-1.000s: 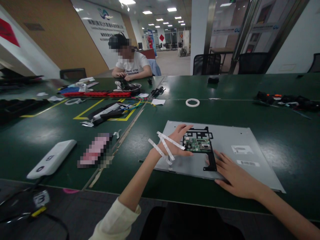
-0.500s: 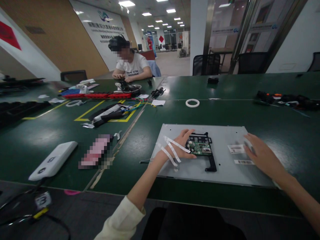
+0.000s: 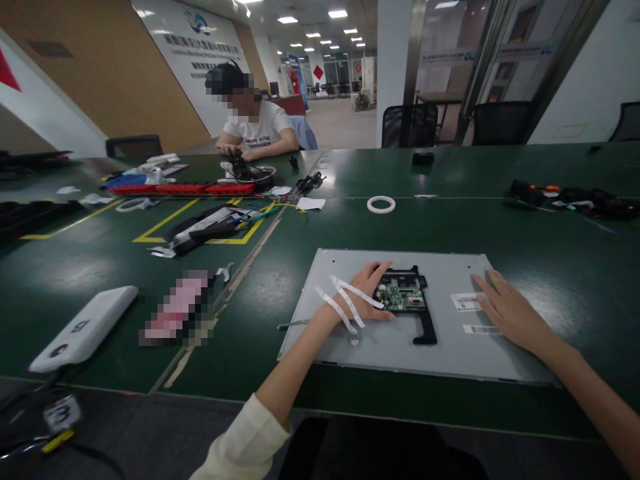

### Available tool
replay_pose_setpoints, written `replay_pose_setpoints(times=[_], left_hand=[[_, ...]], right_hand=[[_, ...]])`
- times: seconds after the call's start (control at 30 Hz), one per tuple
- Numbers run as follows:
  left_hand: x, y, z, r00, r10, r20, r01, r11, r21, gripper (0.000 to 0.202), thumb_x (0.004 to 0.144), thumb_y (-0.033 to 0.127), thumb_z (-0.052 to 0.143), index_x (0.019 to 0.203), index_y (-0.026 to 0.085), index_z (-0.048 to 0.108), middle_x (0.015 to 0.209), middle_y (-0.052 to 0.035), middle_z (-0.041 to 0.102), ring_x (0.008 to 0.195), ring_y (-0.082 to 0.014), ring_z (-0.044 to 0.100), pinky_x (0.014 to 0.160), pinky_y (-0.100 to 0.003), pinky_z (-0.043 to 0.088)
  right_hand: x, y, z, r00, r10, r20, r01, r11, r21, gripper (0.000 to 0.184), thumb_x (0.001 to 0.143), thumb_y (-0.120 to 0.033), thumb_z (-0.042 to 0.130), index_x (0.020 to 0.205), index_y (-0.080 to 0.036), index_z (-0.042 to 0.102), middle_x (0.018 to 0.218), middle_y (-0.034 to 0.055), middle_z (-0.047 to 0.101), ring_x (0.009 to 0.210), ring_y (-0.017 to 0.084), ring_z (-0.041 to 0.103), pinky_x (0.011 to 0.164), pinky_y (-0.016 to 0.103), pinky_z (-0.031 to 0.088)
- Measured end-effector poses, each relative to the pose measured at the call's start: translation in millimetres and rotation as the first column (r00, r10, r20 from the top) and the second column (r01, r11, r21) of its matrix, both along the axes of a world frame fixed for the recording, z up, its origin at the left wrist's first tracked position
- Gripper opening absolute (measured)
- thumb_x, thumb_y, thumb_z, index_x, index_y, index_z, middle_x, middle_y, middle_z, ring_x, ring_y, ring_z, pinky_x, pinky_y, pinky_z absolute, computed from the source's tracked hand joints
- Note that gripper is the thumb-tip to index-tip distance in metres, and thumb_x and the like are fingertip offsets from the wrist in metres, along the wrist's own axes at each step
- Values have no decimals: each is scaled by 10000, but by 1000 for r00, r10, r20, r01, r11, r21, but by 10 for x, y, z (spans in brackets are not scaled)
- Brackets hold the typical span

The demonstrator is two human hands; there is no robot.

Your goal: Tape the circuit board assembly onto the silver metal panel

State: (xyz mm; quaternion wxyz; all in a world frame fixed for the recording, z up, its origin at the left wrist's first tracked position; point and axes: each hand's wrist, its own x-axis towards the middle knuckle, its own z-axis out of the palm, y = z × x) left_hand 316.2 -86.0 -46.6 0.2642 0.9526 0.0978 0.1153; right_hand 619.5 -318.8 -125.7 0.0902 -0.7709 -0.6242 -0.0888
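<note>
A grey metal panel (image 3: 360, 347) lies flat on the green table in front of me. A small green circuit board (image 3: 401, 297) sits in a black bracket (image 3: 425, 327) on its middle. My left hand (image 3: 365, 293) lies open beside the board, fingers touching its left edge. Several white tape strips (image 3: 345, 300) stick to the back of that hand and wrist. My right hand (image 3: 505, 310) rests flat and open on the panel's right part, next to two white labels (image 3: 465, 303).
A white tape ring (image 3: 381, 204) lies beyond the panel. A white device (image 3: 83, 328) and a pink object (image 3: 175, 308) lie at the left. Cables and black tools (image 3: 570, 197) sit far right. Another person (image 3: 255, 127) works at the far side among red trays (image 3: 180, 189) and wires.
My right hand moved from the panel's near edge by the bracket to the right side by the labels and settled flat. The panel now lies squarer to the table edge. My left hand stayed.
</note>
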Motion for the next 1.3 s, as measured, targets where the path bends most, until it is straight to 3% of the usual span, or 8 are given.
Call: replay_pose_setpoints(times=[0.53, 0.9, 1.3], left_hand=[[-34, -20, -63, 998, 34, -51, -29, 995, 97, 1155, 594, 672, 679, 1465, 163, 117, 1489, -229, 189, 1354, -391, 234, 1055, -552, 245], [-64, 0, -59, 999, 34, -35, -33, 998, 45, 1138, 599, 676, 672, 1467, 206, 105, 1502, -201, 181, 1369, -389, 204, 1048, -571, 256], [-59, 17, -50, 1000, 22, 5, -22, 1000, 11, 1115, 617, 606, 695, 1458, 176, 102, 1451, -204, 283, 1326, -367, 302, 1047, -558, 285]], right_hand=[[-146, -17, 25, 997, -28, -78, 28, 1000, -6, 560, 978, -469, 229, 1444, -170, 319, 1487, 106, 137, 1346, 316, 188, 1057, 501, 322], [-123, -23, -2, 996, -30, -90, 29, 999, -19, 566, 971, -477, 242, 1448, -179, 304, 1494, 88, 116, 1344, 317, 194, 1059, 504, 317], [-98, -23, -37, 995, -17, -102, 17, 1000, 1, 578, 965, -489, 238, 1431, -162, 338, 1485, 106, 145, 1334, 329, 215, 1045, 513, 327]])
